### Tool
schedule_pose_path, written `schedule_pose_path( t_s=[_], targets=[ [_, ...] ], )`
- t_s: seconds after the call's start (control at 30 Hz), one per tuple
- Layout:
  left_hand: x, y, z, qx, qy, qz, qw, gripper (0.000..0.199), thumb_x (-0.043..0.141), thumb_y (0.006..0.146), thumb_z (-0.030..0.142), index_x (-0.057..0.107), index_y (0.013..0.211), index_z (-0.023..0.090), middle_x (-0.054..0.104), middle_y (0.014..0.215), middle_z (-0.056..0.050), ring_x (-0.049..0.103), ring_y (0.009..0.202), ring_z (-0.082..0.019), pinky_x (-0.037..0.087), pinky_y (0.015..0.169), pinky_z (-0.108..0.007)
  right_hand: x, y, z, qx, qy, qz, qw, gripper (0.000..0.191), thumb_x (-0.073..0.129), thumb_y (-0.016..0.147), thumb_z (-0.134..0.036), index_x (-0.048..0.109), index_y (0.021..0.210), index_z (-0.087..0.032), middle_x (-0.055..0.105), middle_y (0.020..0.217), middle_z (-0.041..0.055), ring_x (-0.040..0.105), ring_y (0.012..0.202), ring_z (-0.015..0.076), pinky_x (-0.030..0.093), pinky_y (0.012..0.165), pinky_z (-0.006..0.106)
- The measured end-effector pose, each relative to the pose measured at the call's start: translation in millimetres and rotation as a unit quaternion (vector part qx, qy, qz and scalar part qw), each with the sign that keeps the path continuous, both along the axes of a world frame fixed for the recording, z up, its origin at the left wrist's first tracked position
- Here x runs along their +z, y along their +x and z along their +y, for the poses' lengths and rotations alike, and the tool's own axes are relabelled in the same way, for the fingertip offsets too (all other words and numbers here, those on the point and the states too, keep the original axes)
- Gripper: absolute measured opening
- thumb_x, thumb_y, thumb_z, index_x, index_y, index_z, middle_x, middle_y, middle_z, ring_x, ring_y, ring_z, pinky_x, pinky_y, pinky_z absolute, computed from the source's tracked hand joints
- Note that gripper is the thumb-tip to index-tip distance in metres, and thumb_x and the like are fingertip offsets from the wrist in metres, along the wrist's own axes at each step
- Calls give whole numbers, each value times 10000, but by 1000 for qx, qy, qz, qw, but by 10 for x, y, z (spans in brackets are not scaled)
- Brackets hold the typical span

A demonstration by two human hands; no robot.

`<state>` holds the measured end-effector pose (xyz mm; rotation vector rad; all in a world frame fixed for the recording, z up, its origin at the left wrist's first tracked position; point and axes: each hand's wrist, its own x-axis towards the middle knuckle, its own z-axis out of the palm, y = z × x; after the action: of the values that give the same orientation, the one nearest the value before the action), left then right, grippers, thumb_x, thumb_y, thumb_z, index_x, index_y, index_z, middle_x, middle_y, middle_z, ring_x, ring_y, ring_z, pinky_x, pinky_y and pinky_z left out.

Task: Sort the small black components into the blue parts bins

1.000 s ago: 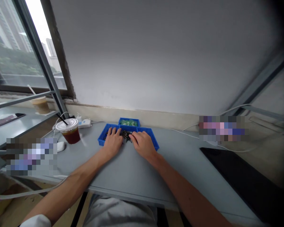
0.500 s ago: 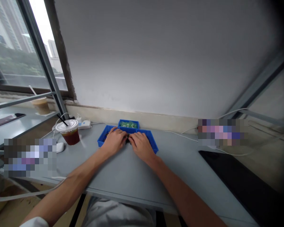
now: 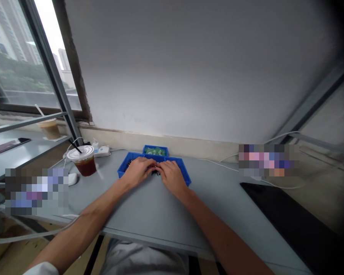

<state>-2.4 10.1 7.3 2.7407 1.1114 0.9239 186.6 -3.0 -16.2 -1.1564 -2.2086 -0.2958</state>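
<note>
My left hand and my right hand meet fingertip to fingertip over the blue trays. Both are closed in a pinch; whatever lies between the fingertips is too small to name. Below them some small dark pieces show in the middle. The left blue tray holds small dark bits, partly hidden by my left hand. The right blue tray is mostly covered by my right hand. Behind them, a smaller blue tray contains green packets.
On the left stand a lidded cup of dark red drink with a black straw and a white power strip. A black flat panel lies at the right. White cables run along the wall. A second drink cup stands farther left.
My left fingers have shifted slightly toward my right fingertips and now touch them. The dark pieces beneath show a little differently; the trays are in the same place.
</note>
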Motion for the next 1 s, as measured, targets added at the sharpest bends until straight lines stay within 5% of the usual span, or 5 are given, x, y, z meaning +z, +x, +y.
schedule_pose_path(
  t_s=[0.67,1.0],
  targets=[
    [-38,-30,20,-7,-9,-12,1000,167,596,960,362,665,938,211,703,918,-24,641,868,-174,450,776,-265,-1,21,-1,-21,3,39,999,245,486,1024,-264,636,846,-189,708,829,50,606,803,218,346,757,349],
    [-111,13,32,5,-30,-50,998,150,673,908,338,599,923,208,673,858,-2,625,799,-164,442,730,-256,12,-17,-36,41,-5,14,999,228,457,1011,-169,675,947,-167,707,870,64,588,843,228,367,751,352]
  ],
)
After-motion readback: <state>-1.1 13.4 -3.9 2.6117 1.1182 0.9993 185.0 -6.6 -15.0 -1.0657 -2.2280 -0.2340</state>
